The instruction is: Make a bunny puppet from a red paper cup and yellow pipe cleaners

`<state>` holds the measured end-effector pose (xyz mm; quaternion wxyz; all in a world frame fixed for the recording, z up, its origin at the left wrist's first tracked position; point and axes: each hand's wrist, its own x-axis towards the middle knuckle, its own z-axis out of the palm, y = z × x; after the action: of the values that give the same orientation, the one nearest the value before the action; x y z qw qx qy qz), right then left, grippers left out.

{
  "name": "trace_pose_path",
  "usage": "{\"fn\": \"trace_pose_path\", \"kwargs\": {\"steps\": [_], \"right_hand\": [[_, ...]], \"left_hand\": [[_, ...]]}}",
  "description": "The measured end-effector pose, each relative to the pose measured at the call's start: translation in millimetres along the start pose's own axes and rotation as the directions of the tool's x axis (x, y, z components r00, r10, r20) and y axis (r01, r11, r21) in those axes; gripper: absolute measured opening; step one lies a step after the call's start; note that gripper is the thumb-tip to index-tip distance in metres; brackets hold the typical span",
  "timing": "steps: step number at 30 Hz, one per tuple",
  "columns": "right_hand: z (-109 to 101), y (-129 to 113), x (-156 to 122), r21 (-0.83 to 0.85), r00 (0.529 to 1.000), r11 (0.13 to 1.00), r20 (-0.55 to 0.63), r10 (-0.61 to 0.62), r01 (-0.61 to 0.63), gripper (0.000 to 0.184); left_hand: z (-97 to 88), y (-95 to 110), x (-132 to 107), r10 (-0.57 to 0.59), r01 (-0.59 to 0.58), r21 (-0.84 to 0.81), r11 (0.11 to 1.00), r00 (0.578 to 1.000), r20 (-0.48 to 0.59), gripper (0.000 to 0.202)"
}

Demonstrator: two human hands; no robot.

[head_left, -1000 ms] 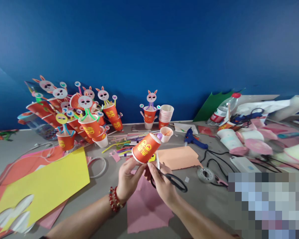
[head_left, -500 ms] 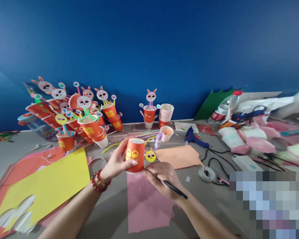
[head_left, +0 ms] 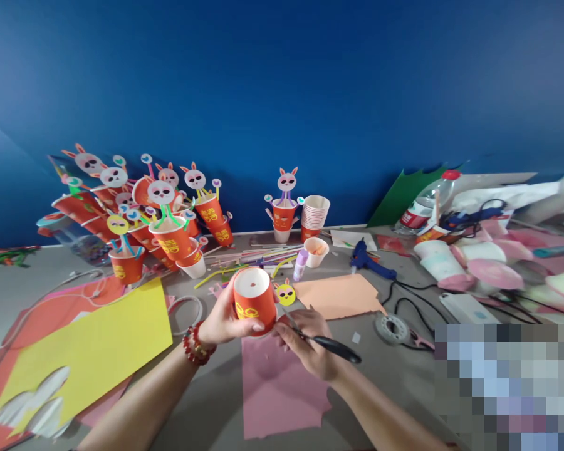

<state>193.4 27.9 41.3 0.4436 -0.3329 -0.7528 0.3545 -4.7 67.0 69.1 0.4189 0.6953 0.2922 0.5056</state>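
Note:
My left hand (head_left: 229, 317) is wrapped round an orange-red paper cup (head_left: 252, 302) with yellow print. The cup is upside down, and a small dark hole shows in the middle of its white base. In my right hand (head_left: 309, 341) is a pair of black-handled scissors (head_left: 336, 349), seen partly edge-on, with the metal end towards the cup's lower right side. Right behind the cup lies a small yellow rabbit face (head_left: 285, 293). Below both hands, a pink paper sheet (head_left: 282, 401) rests on the table.
Cups with paper rabbits (head_left: 169, 238) crowd the back left. A cup stack (head_left: 315, 213), glue stick (head_left: 300, 264) and blue glue gun (head_left: 371, 262) stand or lie behind. Yellow paper (head_left: 122, 338) covers the left; tape (head_left: 391, 327), cables and a bottle (head_left: 425, 203) are on the right.
My left hand has tipped the cup towards me, so its white base and the hole now show. The scissors have turned slightly in my right hand, showing more of the handle.

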Motion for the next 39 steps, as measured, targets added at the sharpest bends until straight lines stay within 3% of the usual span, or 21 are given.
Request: {"fn": "trace_pose_path", "kwargs": {"steps": [3,7,11,14,16,19,23,25,32,36,39], "right_hand": [[5.7,2.5,-4.6,0.265,0.976,0.939,0.052,0.211,-0.217,0.044],[14.9,4.9,-3.7,0.549,0.905,0.733,0.117,0.409,-0.402,0.054],[16.4,3.4,1.7,0.606,0.846,0.625,0.163,0.508,-0.492,0.058],[12.4,2.0,2.0,0.608,0.839,0.614,0.174,0.515,-0.504,0.057],[8.9,1.0,0.3,0.601,0.86,0.636,0.191,0.473,-0.484,0.056],[2.5,-1.8,-1.8,0.526,0.889,0.721,0.191,0.416,-0.45,0.052],[-7.6,-8.4,1.5,0.147,0.966,0.958,0.118,0.232,-0.248,0.044],[-11.6,-11.3,4.8,-0.052,0.986,0.991,0.108,0.127,-0.122,0.043],[-15.4,-9.3,9.2,-0.25,0.987,0.963,0.148,-0.069,0.105,0.038],[-16.5,-4.3,9.7,-0.455,0.951,0.836,0.171,-0.257,0.307,0.028],[-17.1,-2.0,10.8,-0.527,0.932,0.768,0.191,-0.309,0.363,0.025]], "left_hand": [[-4.4,0.5,-0.6,0.041,-0.028,-0.088,0.996,0.989,0.144,0.074],[-11.7,-1.6,-1.1,0.181,-0.187,0.019,0.982,0.968,0.177,0.075],[-13.8,-3.4,-0.3,0.238,-0.28,0.145,0.949,0.938,0.254,0.071],[-8.4,-5.7,-1.3,0.209,-0.216,0.041,0.975,0.968,0.142,0.072],[-3.1,-7.6,-2.8,0.152,-0.146,-0.082,0.986,0.986,0.066,0.074],[3.1,-10.4,-5.5,0.048,-0.04,-0.204,0.978,0.998,0.033,0.074],[5.1,-14.2,-8.9,-0.148,0.149,-0.288,0.946,0.989,0.027,0.061],[4.7,-16.1,-10.2,-0.233,0.231,-0.29,0.929,0.972,0.026,0.059],[5.1,-21.8,-12.4,-0.359,0.361,-0.369,0.856,0.93,0.078,0.062],[6.4,-14.8,-9.2,-0.452,0.459,-0.412,0.787,0.884,0.123,0.057],[7.4,-6.6,-4.6,-0.546,0.553,-0.386,0.738,0.826,0.139,0.053]]}}
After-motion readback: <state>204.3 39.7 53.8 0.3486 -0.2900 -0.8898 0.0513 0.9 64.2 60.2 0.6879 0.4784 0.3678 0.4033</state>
